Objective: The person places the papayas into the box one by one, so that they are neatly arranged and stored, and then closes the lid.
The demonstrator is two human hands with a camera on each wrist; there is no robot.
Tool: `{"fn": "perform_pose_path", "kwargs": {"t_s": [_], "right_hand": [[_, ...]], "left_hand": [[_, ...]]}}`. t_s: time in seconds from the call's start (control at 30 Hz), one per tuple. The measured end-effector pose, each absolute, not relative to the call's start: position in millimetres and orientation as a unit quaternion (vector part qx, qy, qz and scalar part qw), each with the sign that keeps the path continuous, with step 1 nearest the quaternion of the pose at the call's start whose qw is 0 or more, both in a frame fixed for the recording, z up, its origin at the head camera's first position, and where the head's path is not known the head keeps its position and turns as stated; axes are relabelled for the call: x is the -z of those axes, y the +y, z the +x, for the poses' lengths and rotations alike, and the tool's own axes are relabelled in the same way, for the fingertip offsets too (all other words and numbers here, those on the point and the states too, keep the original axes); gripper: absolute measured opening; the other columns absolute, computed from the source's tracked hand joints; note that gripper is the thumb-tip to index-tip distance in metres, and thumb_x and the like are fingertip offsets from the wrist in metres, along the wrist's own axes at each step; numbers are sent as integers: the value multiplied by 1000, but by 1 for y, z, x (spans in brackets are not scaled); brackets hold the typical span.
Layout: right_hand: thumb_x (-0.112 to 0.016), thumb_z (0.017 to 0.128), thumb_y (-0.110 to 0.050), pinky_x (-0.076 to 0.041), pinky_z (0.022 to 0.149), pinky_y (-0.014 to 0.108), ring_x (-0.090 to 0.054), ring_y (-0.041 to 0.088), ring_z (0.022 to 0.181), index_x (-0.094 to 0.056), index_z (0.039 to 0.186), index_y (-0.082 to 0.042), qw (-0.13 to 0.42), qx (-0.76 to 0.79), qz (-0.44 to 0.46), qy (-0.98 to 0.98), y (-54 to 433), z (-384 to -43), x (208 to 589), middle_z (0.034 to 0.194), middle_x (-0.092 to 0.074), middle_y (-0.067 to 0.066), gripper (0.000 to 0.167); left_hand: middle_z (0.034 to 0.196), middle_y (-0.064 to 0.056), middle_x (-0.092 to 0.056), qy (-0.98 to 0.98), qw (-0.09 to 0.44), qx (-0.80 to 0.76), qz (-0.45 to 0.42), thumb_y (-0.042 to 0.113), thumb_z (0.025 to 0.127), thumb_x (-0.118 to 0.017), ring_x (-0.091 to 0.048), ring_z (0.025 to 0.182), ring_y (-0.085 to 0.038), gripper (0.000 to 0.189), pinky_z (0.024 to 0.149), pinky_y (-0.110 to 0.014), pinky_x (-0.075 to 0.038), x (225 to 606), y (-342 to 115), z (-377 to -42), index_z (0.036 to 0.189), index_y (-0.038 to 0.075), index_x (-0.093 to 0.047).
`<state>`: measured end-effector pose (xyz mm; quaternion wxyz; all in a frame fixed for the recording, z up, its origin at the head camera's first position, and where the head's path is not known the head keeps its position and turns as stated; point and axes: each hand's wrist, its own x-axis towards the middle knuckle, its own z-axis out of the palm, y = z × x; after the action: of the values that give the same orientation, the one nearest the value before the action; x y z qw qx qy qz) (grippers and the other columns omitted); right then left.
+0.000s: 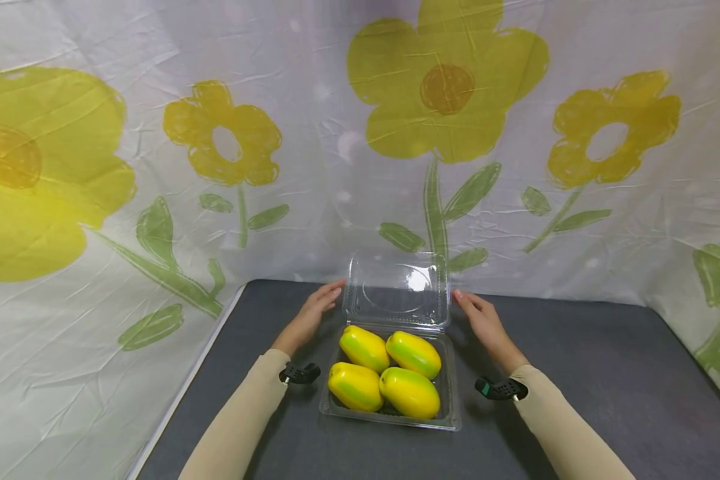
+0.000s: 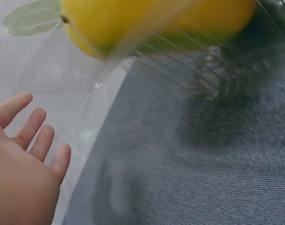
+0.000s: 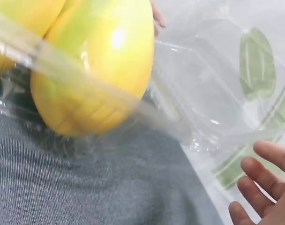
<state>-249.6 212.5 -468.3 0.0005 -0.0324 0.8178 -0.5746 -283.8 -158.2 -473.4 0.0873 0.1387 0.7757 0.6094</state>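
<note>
A clear plastic clamshell box (image 1: 450, 413) stands on the dark table, its lid (image 1: 396, 307) raised and tilted back. Several yellow-green fruits (image 1: 417, 393), smooth and oval like mangoes or papayas, lie in two rows in the base. My left hand (image 1: 309, 317) is at the lid's left edge with its fingers extended, and my right hand (image 1: 483, 323) is at the right edge in the same way. In the left wrist view, the fingertips (image 2: 39, 114) are close to a lid corner. The right wrist view has the right fingertips (image 3: 249, 164) by the other corner. Contact is hard to tell.
Behind the table (image 1: 576, 373) hangs a white cloth (image 1: 318, 147) printed with yellow flowers. It also runs down along the left and right sides. Each wrist wears a black strap (image 1: 300, 373).
</note>
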Motion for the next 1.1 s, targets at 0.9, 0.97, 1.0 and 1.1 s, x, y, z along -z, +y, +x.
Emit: {"fn": "perform_pose_path", "kwargs": {"t_s": [0.9, 0.97, 1.0, 1.1], "right_hand": [[-39, 106, -44, -38, 111, 48, -52, 24, 129, -53, 140, 0, -47, 605, -42, 793, 207, -244, 432, 146, -52, 21, 58], [-40, 106, -44, -36, 114, 50, -49, 30, 133, -52, 141, 0, -46, 610, -51, 790, 207, -242, 428, 147, -51, 21, 58], [-40, 105, -45, -35, 114, 51, -48, 32, 134, -52, 141, -1, -45, 611, -53, 788, 207, -242, 426, 148, -51, 20, 58], [-40, 105, -45, -34, 115, 50, -46, 34, 136, -51, 142, -1, -45, 612, -56, 788, 207, -240, 423, 148, -51, 20, 57]], "left_hand": [[160, -16, -31, 729, 69, -659, 173, 30, 107, -39, -23, 150, -38, 50, 123, -60, -17, 441, -163, -285, 149, 3, -40], [160, -17, -32, 722, 68, -665, 177, 30, 107, -39, -22, 150, -39, 50, 123, -60, -16, 439, -163, -284, 149, 3, -40], [160, -17, -31, 719, 67, -667, 181, 29, 107, -39, -21, 150, -40, 50, 123, -60, -15, 437, -164, -284, 149, 2, -39], [160, -19, -30, 714, 65, -670, 193, 28, 107, -38, -20, 150, -42, 51, 122, -61, -15, 433, -164, -281, 149, 0, -37]]}}
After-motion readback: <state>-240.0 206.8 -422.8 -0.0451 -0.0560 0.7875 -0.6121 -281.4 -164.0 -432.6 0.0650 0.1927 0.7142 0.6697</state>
